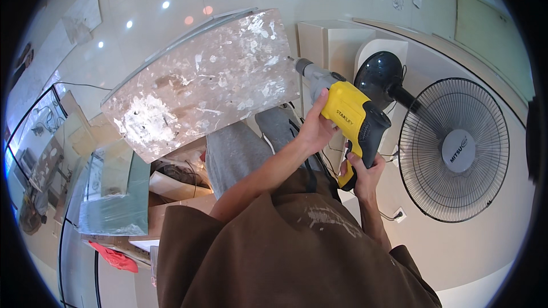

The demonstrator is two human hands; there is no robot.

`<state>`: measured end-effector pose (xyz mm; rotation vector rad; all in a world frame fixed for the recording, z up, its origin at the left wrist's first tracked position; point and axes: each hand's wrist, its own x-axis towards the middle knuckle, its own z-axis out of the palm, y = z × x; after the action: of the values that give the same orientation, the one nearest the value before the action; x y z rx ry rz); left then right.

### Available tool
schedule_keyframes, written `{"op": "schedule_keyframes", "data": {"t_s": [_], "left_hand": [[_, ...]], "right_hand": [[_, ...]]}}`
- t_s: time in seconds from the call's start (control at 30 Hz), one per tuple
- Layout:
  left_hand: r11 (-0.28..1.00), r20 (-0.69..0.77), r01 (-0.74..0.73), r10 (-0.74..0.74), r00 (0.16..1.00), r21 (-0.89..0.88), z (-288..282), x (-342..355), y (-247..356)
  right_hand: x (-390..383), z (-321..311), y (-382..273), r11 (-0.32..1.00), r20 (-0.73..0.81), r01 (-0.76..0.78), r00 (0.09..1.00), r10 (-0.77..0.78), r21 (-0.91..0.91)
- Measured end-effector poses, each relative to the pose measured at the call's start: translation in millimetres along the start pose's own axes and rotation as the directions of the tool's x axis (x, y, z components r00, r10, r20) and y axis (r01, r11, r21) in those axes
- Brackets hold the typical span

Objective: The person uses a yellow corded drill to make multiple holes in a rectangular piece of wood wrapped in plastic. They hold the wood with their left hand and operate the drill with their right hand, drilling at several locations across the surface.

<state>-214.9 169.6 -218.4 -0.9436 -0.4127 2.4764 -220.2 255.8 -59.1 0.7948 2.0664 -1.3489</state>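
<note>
Head view: your left hand clasps the yellow drill's body, right hand wraps its handle. Long axis slants up-left, ahead of both; chuck by stained board's right end, left hand nearer.

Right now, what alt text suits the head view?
A person's right hand grips a yellow power drill by its handle while the left hand holds its body. A white-splotched board is at left, a fan at right.
</note>
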Motion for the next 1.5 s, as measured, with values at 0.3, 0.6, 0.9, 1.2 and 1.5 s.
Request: {"op": "schedule_keyframes", "data": {"t_s": [0.3,0.6,0.9,1.2,1.5], "left_hand": [[0.995,0.091,-0.081,0.086,0.992,-0.056,15.3,-3.2,5.0],[0.995,0.085,-0.033,0.041,0.996,-0.098,20.1,-3.3,13.2],[0.992,0.083,0.016,-0.005,0.997,-0.126,23.5,-2.0,17.3],[0.990,0.104,-0.019,0.034,0.994,-0.141,20.7,0.0,17.0],[0.991,0.047,-0.126,0.129,0.991,-0.054,14.1,21.1,6.6]], "right_hand": [[-0.9,6.8,-3.2,1.000,-0.007,-0.006,1.000,0.006,-0.022],[-4.5,20.8,-16.6,0.996,-0.055,-0.022,0.998,0.017,-0.088],[-4.8,26.1,-17.5,0.996,-0.060,-0.005,0.998,0.000,-0.085],[-1.1,23.5,-17.8,0.992,-0.046,-0.027,0.999,0.022,-0.124],[1.6,42.5,-42.5,0.973,-0.060,-0.194,0.980,0.187,-0.124]]}}
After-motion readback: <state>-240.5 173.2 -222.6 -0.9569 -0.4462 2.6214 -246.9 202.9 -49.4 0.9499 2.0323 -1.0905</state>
